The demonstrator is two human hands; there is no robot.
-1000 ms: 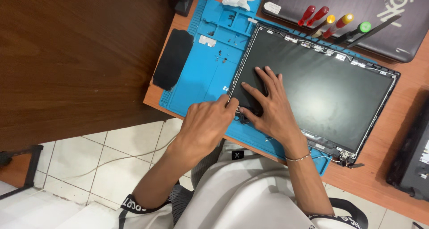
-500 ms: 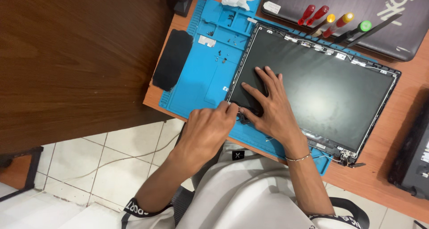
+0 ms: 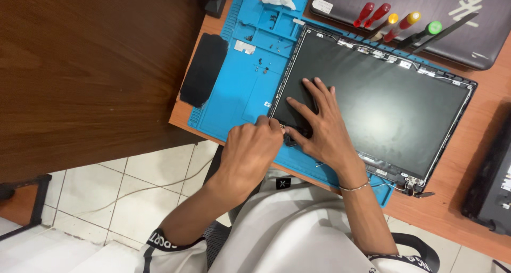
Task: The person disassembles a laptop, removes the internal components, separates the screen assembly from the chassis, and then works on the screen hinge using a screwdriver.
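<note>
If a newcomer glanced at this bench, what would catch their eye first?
Probably the bright blue mat and the dark laptop screen panel lying on it. At the panel's near corner, the right hand presses flat while the left hand works beside it. Colourful screwdrivers rest behind.

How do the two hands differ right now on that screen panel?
The right hand lies flat and open, fingers spread, pressing on the dark screen panel. The left hand is curled into a loose fist at the panel's near left corner, mostly over the blue mat; whether it holds a tool cannot be told. The right wrist wears a thin bracelet; the left wrist is bare. Both meet at the same corner.
</note>
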